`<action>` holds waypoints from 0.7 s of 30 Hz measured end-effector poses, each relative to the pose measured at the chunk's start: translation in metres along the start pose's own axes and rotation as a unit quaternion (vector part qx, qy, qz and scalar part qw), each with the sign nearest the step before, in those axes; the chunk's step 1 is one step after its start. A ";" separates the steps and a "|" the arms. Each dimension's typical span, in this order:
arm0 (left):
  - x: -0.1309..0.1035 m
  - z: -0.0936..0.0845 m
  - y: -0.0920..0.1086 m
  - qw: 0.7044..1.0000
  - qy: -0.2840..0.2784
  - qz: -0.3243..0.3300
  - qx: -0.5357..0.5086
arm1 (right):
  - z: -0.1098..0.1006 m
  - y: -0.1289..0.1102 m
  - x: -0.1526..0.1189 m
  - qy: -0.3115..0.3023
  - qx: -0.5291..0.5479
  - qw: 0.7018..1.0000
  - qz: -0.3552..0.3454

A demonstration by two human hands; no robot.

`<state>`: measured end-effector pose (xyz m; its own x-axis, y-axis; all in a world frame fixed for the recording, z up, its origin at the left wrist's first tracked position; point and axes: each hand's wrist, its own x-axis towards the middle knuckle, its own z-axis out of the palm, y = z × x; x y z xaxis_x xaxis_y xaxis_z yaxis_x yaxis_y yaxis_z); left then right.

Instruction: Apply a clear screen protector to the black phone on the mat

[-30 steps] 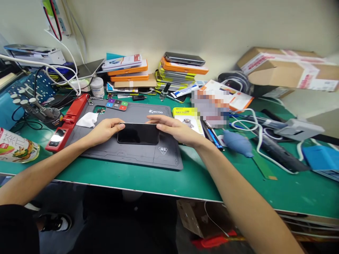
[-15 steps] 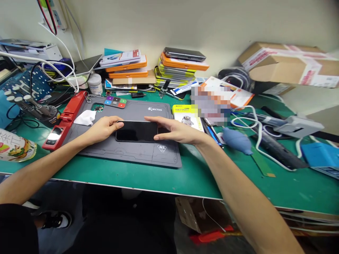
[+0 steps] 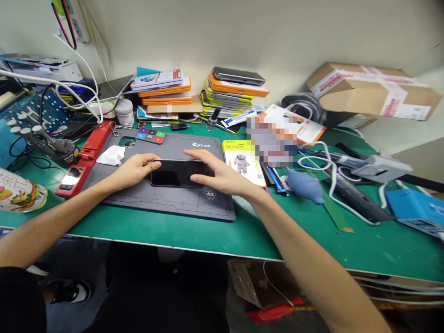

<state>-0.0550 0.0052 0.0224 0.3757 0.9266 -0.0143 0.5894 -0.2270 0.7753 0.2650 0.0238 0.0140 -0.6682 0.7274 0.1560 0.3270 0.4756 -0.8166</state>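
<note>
- Left hand (image 3: 137,171): fingers pinching flat black phone (image 3: 175,174), left end.
- Right hand (image 3: 220,175): fingers spread, hiding its right end.
- Crumpled white tissue (image 3: 111,156) near grey mat (image 3: 166,203)'s left edge.

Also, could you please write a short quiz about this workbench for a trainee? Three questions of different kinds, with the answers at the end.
1. Multiple choice: what is between the left hand and the right hand?
a) a soldering iron
b) a phone with a dark screen
c) a pair of scissors

2. True or false: the blue rubber blower lies to the right of the gray mat.

3. Fill in the missing color: the long tool along the left edge of the mat is mostly ____.

Key: 1 b; 2 true; 3 red
</note>
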 end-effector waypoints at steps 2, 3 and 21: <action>0.001 0.001 -0.001 1.000 0.004 0.003 0.003 | 0.009 0.000 0.001 -0.004 -0.040 0.999 -0.008; 0.001 0.002 -0.002 1.000 0.006 0.004 0.005 | 0.012 0.000 0.001 -0.003 -0.050 0.999 -0.010; 0.001 0.001 0.001 0.999 -0.013 0.028 0.029 | 0.012 -0.009 0.000 -0.035 -0.085 0.996 0.010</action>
<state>-0.0529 0.0054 0.0226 0.4269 0.9042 0.0118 0.6077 -0.2965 0.7368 0.2543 0.0137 0.0151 -0.7035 0.7041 0.0968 0.4453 0.5429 -0.7120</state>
